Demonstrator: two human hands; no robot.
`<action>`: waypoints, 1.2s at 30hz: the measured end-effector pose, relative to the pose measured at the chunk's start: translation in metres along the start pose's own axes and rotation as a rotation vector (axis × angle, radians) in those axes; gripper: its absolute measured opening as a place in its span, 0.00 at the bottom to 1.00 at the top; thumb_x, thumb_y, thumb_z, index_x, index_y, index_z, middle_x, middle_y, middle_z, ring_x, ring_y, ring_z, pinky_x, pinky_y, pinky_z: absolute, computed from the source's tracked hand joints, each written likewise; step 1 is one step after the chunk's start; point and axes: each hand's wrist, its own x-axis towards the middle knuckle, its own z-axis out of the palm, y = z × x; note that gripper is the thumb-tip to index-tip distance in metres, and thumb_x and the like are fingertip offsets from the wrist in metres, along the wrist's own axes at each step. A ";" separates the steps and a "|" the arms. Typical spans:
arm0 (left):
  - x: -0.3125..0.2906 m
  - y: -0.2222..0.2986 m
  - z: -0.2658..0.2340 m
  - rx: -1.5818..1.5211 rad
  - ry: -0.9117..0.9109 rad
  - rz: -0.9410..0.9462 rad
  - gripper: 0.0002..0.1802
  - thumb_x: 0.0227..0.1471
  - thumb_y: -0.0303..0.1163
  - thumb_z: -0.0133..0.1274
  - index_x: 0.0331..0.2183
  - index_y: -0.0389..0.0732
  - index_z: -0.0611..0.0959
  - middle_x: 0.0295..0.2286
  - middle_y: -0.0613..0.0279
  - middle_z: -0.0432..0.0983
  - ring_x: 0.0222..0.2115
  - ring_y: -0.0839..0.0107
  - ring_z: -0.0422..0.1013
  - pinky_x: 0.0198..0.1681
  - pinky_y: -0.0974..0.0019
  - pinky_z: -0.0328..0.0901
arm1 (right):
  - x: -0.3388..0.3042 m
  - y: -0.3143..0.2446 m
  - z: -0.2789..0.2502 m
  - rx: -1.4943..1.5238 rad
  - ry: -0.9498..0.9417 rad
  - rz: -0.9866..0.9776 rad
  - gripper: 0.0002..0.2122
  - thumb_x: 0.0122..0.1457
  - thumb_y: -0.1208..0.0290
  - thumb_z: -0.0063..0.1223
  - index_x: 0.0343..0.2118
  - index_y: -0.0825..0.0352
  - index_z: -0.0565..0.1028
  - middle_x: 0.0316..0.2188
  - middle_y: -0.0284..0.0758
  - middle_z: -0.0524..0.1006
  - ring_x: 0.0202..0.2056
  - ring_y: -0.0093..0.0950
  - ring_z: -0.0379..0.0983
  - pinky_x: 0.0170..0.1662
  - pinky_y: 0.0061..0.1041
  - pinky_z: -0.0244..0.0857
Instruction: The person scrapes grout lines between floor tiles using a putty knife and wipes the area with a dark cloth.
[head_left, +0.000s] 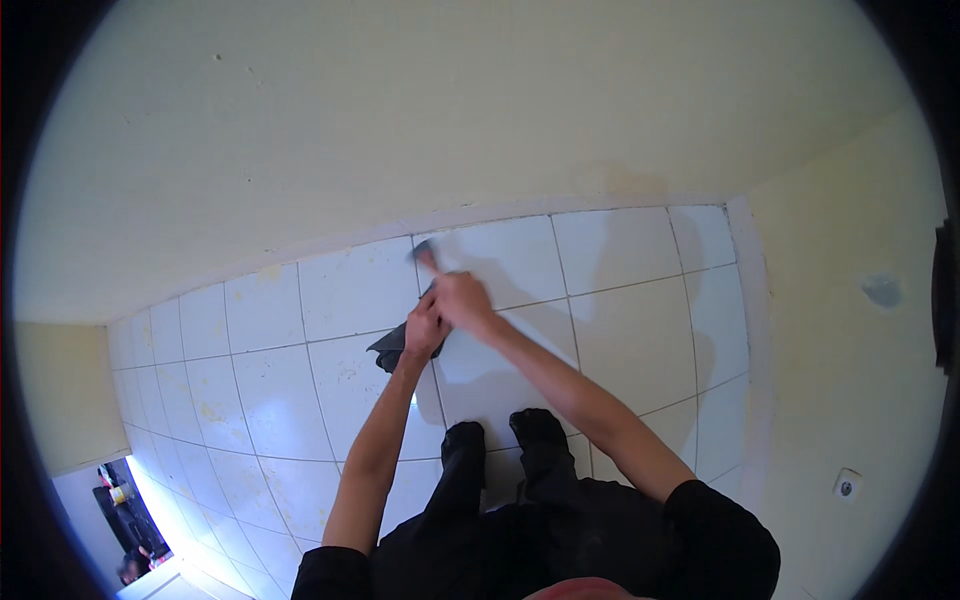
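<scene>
Both hands meet over the tiled floor near the wall. My right hand [463,299] is closed and slightly smeared by motion. From it, towards the wall, sticks out a small tool that looks like a scraper [423,248], its dark flat end near a tile joint; its handle is mostly hidden. Just below and to the left, touching the right hand, my left hand [424,328] is closed on a dark cloth [390,347]. The cloth bunches out under the wrist and hangs close to the tiles.
White floor tiles [340,290] carry yellowish stains on the left side. A cream wall [480,120] runs along the far edge. On the right wall are a socket [847,486] and a grey patch [882,290]. My black-covered feet [538,427] stand close behind the hands. Dark items [125,510] lie beyond the left opening.
</scene>
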 end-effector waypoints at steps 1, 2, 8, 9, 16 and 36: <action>0.000 0.001 0.009 -0.023 -0.069 -0.070 0.24 0.51 0.21 0.52 0.51 0.44 0.79 0.49 0.56 0.76 0.46 0.52 0.75 0.47 0.57 0.73 | -0.005 -0.020 0.007 -0.133 -0.054 -0.192 0.32 0.54 0.77 0.51 0.65 0.52 0.66 0.28 0.42 0.79 0.27 0.44 0.79 0.32 0.40 0.73; -0.003 0.000 0.013 -0.033 -0.132 -0.149 0.26 0.50 0.21 0.53 0.53 0.45 0.77 0.50 0.56 0.75 0.47 0.52 0.75 0.47 0.56 0.73 | -0.012 -0.043 0.010 -0.371 0.029 -0.409 0.34 0.53 0.79 0.51 0.66 0.52 0.65 0.30 0.42 0.78 0.27 0.43 0.79 0.32 0.39 0.73; 0.038 0.083 0.047 -0.170 -0.025 0.134 0.28 0.53 0.22 0.53 0.56 0.49 0.76 0.56 0.65 0.71 0.51 0.62 0.72 0.51 0.60 0.71 | -0.038 -0.060 -0.031 0.117 -0.066 -0.208 0.37 0.51 0.83 0.51 0.67 0.50 0.62 0.31 0.42 0.77 0.26 0.41 0.79 0.30 0.36 0.73; 0.051 0.085 0.071 -0.140 -0.044 0.183 0.29 0.54 0.22 0.52 0.57 0.50 0.75 0.57 0.65 0.70 0.52 0.61 0.71 0.50 0.60 0.72 | -0.045 -0.052 -0.051 0.089 -0.039 -0.160 0.36 0.52 0.84 0.51 0.65 0.48 0.66 0.29 0.39 0.77 0.26 0.38 0.78 0.30 0.34 0.72; 0.152 0.081 0.098 0.411 -0.229 0.318 0.29 0.52 0.24 0.49 0.58 0.42 0.72 0.59 0.63 0.66 0.47 0.55 0.72 0.43 0.63 0.77 | -0.079 0.018 -0.091 0.118 0.221 -0.132 0.32 0.55 0.80 0.52 0.63 0.44 0.69 0.27 0.37 0.75 0.25 0.40 0.75 0.29 0.37 0.71; 0.023 -0.023 -0.212 0.174 -0.735 -0.474 0.19 0.51 0.25 0.46 0.43 0.35 0.86 0.40 0.44 0.82 0.41 0.49 0.78 0.48 0.55 0.72 | -0.094 0.033 -0.096 0.254 0.332 -0.014 0.28 0.57 0.84 0.50 0.61 0.52 0.72 0.20 0.37 0.68 0.19 0.31 0.66 0.26 0.30 0.63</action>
